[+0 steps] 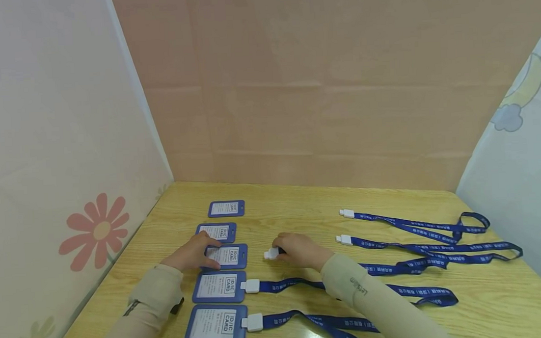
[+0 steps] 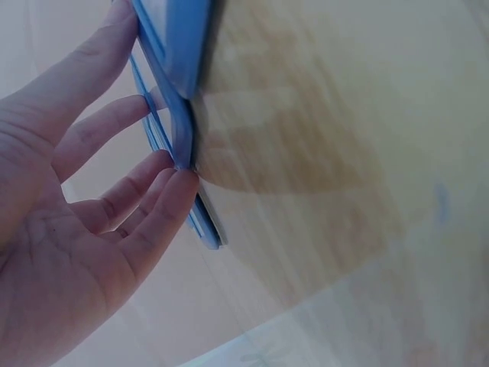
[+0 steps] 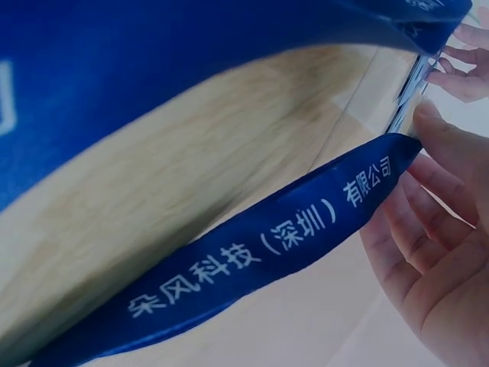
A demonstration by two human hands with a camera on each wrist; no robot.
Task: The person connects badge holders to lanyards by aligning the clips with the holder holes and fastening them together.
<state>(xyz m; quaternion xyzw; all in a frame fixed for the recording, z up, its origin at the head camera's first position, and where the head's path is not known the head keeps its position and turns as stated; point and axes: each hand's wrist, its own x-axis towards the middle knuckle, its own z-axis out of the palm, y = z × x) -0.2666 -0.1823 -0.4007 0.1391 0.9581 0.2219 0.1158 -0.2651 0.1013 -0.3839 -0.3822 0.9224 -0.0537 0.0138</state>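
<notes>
My left hand holds a blue ID card holder, the middle one of a column lying on the wooden table. Thumb and fingers lie along its opposite long edges at the left end; the left wrist view shows the blue holders edge-on. To the right, my right hand pinches a blue lanyard by its end, and the white clip sticks out leftward, a short distance from the holder's slotted end. White lettering runs along the lanyard strap in the right wrist view.
Two card holders lie farther back. Nearer, two holders are joined to lanyards by white clips. Two loose lanyards stretch across the right side. Cloth-like walls enclose the table.
</notes>
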